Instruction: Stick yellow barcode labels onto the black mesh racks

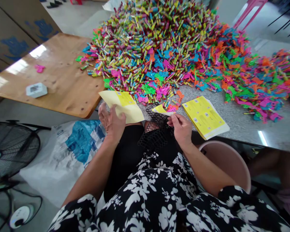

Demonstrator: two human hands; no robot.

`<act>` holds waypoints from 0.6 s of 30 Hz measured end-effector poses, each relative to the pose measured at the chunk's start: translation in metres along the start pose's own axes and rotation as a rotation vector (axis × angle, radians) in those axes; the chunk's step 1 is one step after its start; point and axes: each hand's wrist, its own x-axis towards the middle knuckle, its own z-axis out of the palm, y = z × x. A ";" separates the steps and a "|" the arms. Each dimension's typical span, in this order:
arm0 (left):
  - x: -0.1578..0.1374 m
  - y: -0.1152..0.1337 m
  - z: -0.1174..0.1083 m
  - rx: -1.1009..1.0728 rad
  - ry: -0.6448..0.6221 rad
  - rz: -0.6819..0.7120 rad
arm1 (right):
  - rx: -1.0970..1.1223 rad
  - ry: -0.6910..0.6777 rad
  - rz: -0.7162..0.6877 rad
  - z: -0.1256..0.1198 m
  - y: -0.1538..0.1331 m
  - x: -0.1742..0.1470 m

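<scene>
My left hand [112, 124] is closed on a pale-backed sheet [131, 112] with yellow printed labels along its upper part, and the sheet curls up at its left corner. Between the thumb and fingers of my right hand [181, 129] is a small yellow label strip [160, 109] with a white edge. Black netting [153, 140] hangs at the table edge and over my lap, just left of my right hand. A stack of yellow label sheets [203, 116] lies to the right of that hand. Beyond both hands are small colourful plastic pieces [157, 88].
A big heap of capped, coloured tubes [145, 42] covers the table's middle; bright plastic toy pieces [251, 74] spread rightward. A wooden board [65, 80] bears a white box [36, 90]. A pink bucket [228, 161] stands lower right, a black fan [12, 151] at left.
</scene>
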 end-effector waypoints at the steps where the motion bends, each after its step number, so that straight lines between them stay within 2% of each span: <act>1: 0.001 0.002 0.000 -0.021 -0.019 0.111 | 0.055 0.016 0.041 0.001 -0.001 0.001; 4: 0.003 0.012 0.006 -0.143 -0.213 0.445 | 0.061 0.030 0.002 0.000 -0.003 0.003; 6: 0.004 0.021 0.014 -0.214 -0.377 0.569 | -0.081 0.017 -0.149 -0.003 -0.004 0.003; 8: 0.006 0.031 0.025 -0.256 -0.456 0.559 | -0.273 -0.009 -0.354 -0.006 -0.004 0.002; 11: 0.011 0.048 0.040 -0.287 -0.454 0.411 | -0.466 -0.051 -0.561 -0.012 -0.002 0.000; 14: 0.016 0.062 0.050 -0.293 -0.477 0.326 | -0.534 -0.069 -0.637 -0.015 0.001 -0.002; 18: 0.019 0.072 0.056 -0.264 -0.499 0.318 | -0.573 -0.076 -0.711 -0.015 0.001 -0.003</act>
